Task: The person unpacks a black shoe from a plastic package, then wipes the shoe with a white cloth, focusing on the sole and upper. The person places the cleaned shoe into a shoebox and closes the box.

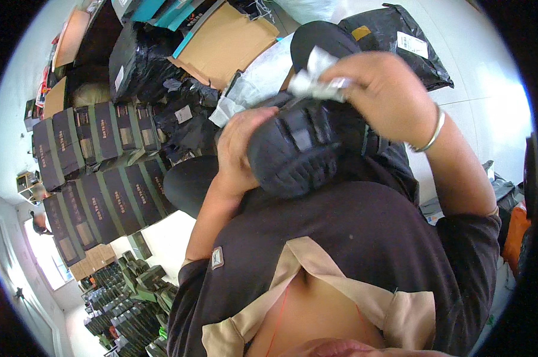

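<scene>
My left hand (235,145) grips a black shoe (291,151) from the side, close to my chest. Its black treaded sole faces up towards me. My right hand (385,96) pinches a crumpled white tissue or cloth (311,80) just beyond the shoe's far edge. Both that hand and the white piece are blurred. Whether the white piece touches the shoe cannot be made out. The shoe's upper is mostly hidden beneath the sole and behind my left hand.
To the left stand strapped stacks of dark shoe boxes (113,196). An open cardboard box (229,44) lies ahead, near black plastic-wrapped parcels (135,62). Another black parcel (394,44) with a label rests on the tiled floor (470,111). A person (41,221) appears at the far left.
</scene>
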Action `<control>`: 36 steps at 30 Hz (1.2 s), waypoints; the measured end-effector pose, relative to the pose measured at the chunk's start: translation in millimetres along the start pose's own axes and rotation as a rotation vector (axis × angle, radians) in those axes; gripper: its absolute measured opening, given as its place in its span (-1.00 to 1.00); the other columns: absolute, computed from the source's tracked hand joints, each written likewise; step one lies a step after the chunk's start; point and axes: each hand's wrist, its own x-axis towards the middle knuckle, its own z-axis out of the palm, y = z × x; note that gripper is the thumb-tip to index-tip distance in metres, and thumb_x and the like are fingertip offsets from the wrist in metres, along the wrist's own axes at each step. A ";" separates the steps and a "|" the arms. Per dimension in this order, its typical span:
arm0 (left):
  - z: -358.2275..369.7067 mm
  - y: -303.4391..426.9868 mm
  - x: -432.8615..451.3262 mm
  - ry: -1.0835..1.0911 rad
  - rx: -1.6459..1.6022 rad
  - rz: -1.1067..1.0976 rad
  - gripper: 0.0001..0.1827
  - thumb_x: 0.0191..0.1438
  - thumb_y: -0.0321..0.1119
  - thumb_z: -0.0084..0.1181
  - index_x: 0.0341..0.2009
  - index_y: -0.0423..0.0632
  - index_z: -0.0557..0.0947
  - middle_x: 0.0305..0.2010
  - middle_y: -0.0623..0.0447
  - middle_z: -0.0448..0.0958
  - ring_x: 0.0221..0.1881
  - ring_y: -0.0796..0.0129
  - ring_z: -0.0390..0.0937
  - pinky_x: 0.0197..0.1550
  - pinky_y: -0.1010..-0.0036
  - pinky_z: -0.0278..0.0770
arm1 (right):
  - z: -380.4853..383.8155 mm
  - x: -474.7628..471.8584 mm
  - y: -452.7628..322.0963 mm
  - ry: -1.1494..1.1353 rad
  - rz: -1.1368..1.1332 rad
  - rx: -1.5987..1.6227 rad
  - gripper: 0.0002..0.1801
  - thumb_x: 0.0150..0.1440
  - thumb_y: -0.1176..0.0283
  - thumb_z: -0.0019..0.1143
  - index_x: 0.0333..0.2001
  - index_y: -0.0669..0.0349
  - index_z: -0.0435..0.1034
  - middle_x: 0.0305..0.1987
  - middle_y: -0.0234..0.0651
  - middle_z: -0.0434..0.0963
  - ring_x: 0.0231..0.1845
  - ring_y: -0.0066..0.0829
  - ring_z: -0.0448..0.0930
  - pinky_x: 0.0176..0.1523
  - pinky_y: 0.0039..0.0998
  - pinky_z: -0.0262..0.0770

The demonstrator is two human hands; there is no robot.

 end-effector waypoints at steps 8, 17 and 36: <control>-20.9 28.6 28.3 -0.053 0.355 0.428 -0.73 0.00 -0.43 0.22 -0.13 0.00 0.62 -0.06 0.04 0.65 -0.04 0.25 0.60 0.04 0.32 0.54 | -51.7 -36.5 46.3 0.005 -0.093 -0.336 -0.74 -0.02 0.60 0.00 -0.25 0.15 0.55 -0.29 -0.17 0.61 -0.22 -0.08 0.61 -0.11 -0.22 0.53; -11.4 28.9 29.2 -0.034 0.306 0.400 -0.73 0.01 -0.43 0.22 -0.13 -0.01 0.60 -0.05 0.02 0.65 -0.05 0.23 0.61 0.03 0.31 0.54 | -30.6 -43.1 33.0 0.172 0.064 -0.165 -0.71 0.02 0.68 0.01 -0.19 0.18 0.53 -0.28 -0.11 0.59 -0.22 -0.07 0.61 -0.10 -0.25 0.54; 7.5 6.5 7.3 0.039 0.112 0.171 -0.37 -0.20 -0.31 0.38 0.05 -0.15 0.54 0.04 -0.09 0.58 0.03 0.04 0.57 0.08 0.25 0.48 | -0.5 -6.9 -32.0 0.150 0.313 0.297 -0.75 0.17 0.61 0.02 -0.09 0.28 0.53 -0.28 -0.28 0.63 -0.29 -0.56 0.57 -0.13 -0.52 0.45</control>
